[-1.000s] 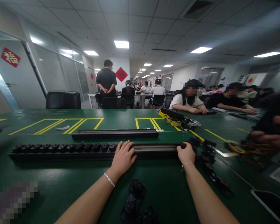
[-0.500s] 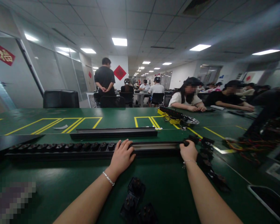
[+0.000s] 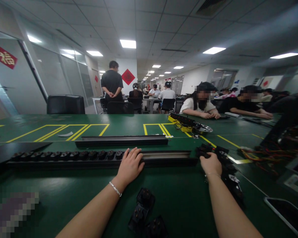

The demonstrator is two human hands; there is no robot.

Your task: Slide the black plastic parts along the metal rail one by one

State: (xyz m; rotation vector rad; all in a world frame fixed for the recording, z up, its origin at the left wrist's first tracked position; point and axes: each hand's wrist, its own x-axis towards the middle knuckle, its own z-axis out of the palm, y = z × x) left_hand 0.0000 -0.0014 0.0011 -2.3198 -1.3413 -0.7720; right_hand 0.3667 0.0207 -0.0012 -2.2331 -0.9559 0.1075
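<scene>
A long black rail (image 3: 169,162) lies across the table before me, its left part filled with a row of black socket modules (image 3: 83,155). My left hand (image 3: 130,165) lies on the rail at the right end of that row, fingers stretched out. Right of this hand the rail's channel shows bare. Beyond the rail's right end, my right hand (image 3: 210,162) has its fingers curled round a black socket module (image 3: 203,151) at the edge of a pile. The fingertips are partly hidden against the dark parts. Several loose black modules (image 3: 145,198) lie nearer to me.
A second black rail (image 3: 121,141) lies farther back. Black parts (image 3: 234,185) trail down the right side. Coloured wires (image 3: 260,157) and a framed dark panel (image 3: 285,211) are at the right. A power strip (image 3: 182,119) lies behind; people sit beyond.
My right hand has moved right, from the rail's right end to the pile of black parts. My left hand has stayed in place on the rail.
</scene>
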